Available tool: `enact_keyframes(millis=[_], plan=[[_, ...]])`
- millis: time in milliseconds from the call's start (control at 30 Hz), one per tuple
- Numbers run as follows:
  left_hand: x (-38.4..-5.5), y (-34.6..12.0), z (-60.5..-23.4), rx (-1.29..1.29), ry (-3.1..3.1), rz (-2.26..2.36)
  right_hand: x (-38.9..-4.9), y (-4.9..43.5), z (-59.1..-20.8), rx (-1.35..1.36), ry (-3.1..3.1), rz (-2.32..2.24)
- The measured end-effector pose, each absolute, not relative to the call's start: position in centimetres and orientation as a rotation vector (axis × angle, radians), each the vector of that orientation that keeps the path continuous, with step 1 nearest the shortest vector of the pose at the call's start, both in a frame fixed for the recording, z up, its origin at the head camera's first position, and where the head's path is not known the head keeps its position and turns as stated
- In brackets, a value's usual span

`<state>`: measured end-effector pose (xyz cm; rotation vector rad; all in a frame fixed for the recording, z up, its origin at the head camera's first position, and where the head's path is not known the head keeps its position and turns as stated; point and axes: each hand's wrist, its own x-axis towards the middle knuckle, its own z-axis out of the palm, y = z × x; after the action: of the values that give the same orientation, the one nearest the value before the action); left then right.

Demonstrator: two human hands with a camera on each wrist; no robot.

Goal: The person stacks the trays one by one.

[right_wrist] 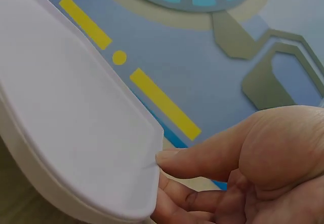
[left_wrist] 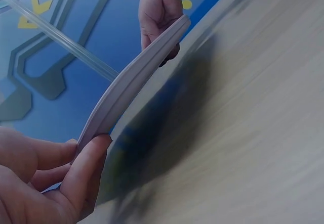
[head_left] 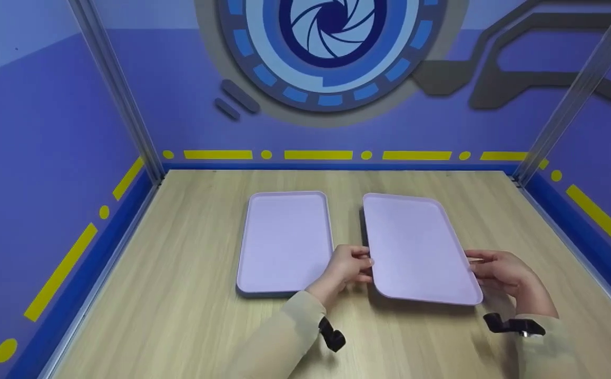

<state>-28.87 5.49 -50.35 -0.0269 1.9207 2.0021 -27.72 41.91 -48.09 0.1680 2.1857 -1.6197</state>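
Observation:
Both hands hold a pale lilac rectangular tray (head_left: 419,247) by its two long sides, raised above the wooden table with a shadow beneath. My left hand (head_left: 345,266) pinches its left edge; in the left wrist view the thumb and fingers (left_wrist: 86,168) grip the rim and the tray (left_wrist: 131,82) appears edge-on. At the opposite side, my right hand (head_left: 508,271) pinches the right edge, and the right wrist view shows the thumb (right_wrist: 202,155) on the rim with fingers curled below. A second lilac tray (head_left: 287,239) lies flat on the table to the left, its lower right corner partly covered by my left hand and sleeve.
The light wooden table (head_left: 179,252) is bordered by a blue back wall (head_left: 179,105) and side walls with yellow markings. Metal posts (head_left: 121,89) stand at the back corners. Black straps (head_left: 332,334) sit on both wrists.

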Motion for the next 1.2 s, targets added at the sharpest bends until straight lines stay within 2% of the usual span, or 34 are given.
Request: enact_keyframes(millis=[433,700,1200], plan=[[-29.3,0.6,-49.2,-0.069,1.926,2.036,-28.4,37.4,-46.5,0.068,2.218,-1.68],[-29.6,-3.6,-48.8,-0.11,1.939,2.039,-28.8,33.2,-46.1,-0.018,2.208,-1.789],[-29.8,-11.1,-47.9,-0.259,2.066,2.072,-29.9,24.4,-46.9,-0.006,2.087,-1.979]])
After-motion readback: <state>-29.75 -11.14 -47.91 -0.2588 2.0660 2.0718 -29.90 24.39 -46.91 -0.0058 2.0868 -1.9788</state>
